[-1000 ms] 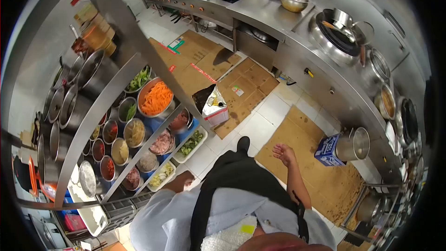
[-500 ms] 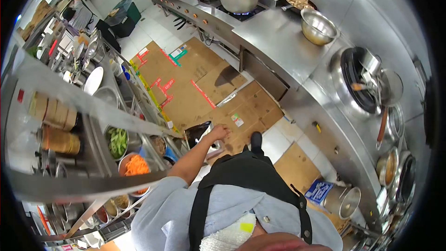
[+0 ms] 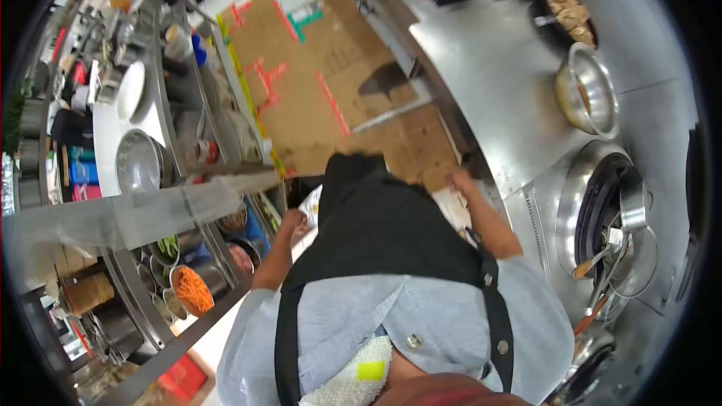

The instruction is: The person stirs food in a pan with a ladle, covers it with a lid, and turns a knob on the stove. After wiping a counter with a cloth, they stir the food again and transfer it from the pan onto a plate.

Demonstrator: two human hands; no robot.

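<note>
My left hand hangs low at the left of my black apron, its fingers curled in with nothing visible in them. A white, shiny wrapping shows close beside it. On the other side of the apron, my right hand hangs near the front of the steel counter. Its fingers are loosely curled and slightly blurred, and no held thing shows. To the left of my left hand are a metal container of shredded carrots and one of green vegetable strips.
Flattened cardboard covers the floor ahead. On the right counter are a metal bowl, a pan of browned food and a wok burner with utensils. A steel shelf and a colander stand at left.
My view has moved forward and tilted down. My left hand has swung back towards the left shelf, and my right hand has come into sight at the right.
</note>
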